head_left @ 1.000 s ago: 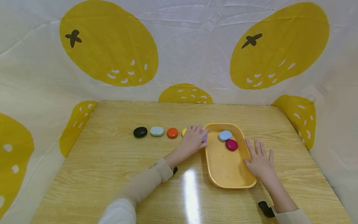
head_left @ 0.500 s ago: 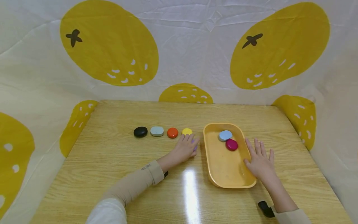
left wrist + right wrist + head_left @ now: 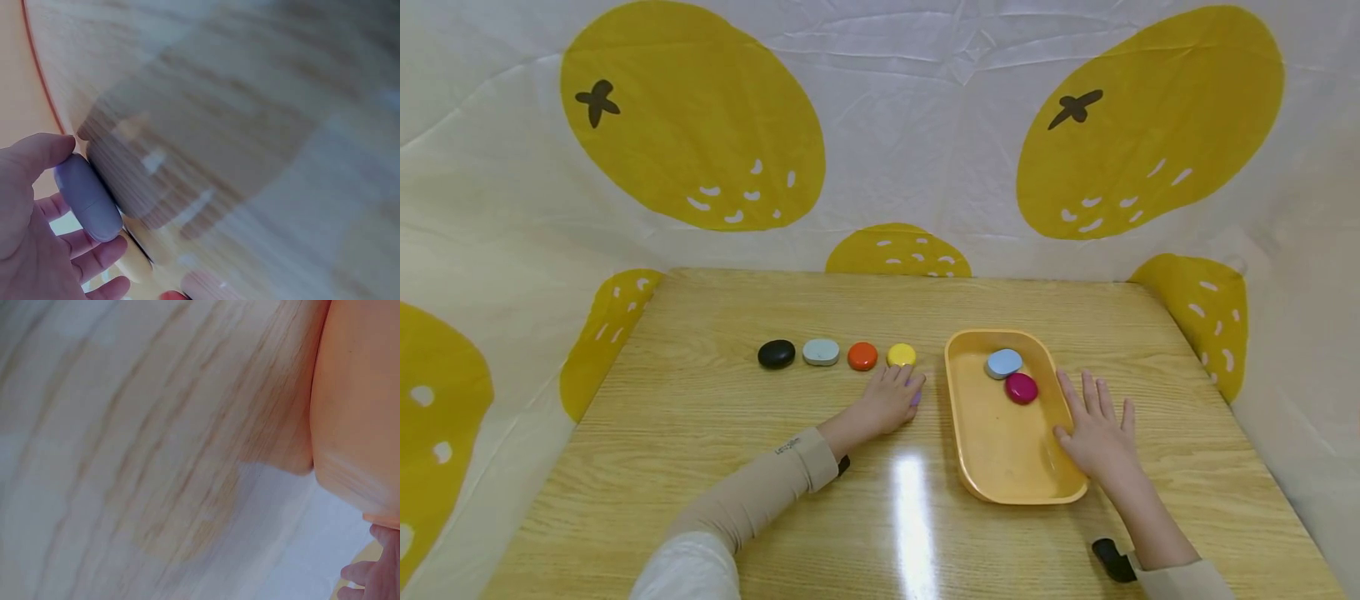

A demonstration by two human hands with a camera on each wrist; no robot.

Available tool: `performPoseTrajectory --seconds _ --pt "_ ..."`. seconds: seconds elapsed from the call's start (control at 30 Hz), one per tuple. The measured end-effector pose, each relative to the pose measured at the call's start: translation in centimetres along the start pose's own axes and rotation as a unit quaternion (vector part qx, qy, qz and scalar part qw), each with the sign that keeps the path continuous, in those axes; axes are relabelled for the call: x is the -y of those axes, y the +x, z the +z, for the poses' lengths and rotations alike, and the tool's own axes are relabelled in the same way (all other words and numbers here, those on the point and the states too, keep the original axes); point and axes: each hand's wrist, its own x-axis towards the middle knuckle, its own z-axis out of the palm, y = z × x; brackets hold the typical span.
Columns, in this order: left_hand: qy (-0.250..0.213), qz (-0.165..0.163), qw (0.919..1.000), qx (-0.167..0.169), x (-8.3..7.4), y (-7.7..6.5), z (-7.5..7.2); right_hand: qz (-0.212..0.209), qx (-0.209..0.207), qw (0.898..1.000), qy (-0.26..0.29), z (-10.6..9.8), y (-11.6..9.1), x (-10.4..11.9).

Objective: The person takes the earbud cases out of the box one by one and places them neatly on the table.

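My left hand (image 3: 883, 404) holds a purple rounded block (image 3: 90, 197) between thumb and fingers, down at the tabletop. Just beyond it lies a yellow round block (image 3: 902, 354), the right end of a row with an orange-red round block (image 3: 862, 357), a pale grey oblong one (image 3: 821, 352) and a black oval one (image 3: 777, 354). Fingers spread, my right hand (image 3: 1099, 433) rests against the right rim of a yellow-orange tray (image 3: 1000, 454). Inside the tray, a light blue block (image 3: 1003, 363) and a magenta round block (image 3: 1022, 388) lie side by side near the far end.
The wooden table (image 3: 1037, 304) is bounded at the back and sides by a white cloth (image 3: 917, 150) printed with big yellow fruit. A bright light reflection (image 3: 913, 517) shows on the wood left of the tray.
My left hand has drawn the purple block from beside the tray's left rim back leftward and toward me, uncovering the yellow block. My right hand and the tray stay put.
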Motion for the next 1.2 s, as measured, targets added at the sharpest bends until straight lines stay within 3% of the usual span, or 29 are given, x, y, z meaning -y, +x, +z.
performPoseTrajectory --seconds 0.27,0.53,0.73,1.0,1.2 --pt "-0.007 -0.002 1.0 -0.004 0.2 0.1 -0.4 0.001 0.002 1.0 -0.003 0.1 0.1 -0.1" --pt "-0.012 0.007 0.9987 -0.049 -0.1 1.5 -2.1 0.0 -0.001 1.0 -0.004 0.1 0.0 -0.1" --pt "-0.034 0.04 0.9954 -0.079 -1.9 3.2 -3.6 0.001 -0.002 1.0 -0.004 0.1 0.1 -0.2" --pt "-0.004 0.095 0.9925 -0.078 -4.8 5.6 -3.8 0.001 -0.003 1.0 -0.002 0.0 0.0 -0.1" --pt "0.046 0.112 0.9881 -0.094 -6.5 7.0 -3.2 0.002 0.0 1.0 -0.004 0.0 0.0 0.0"
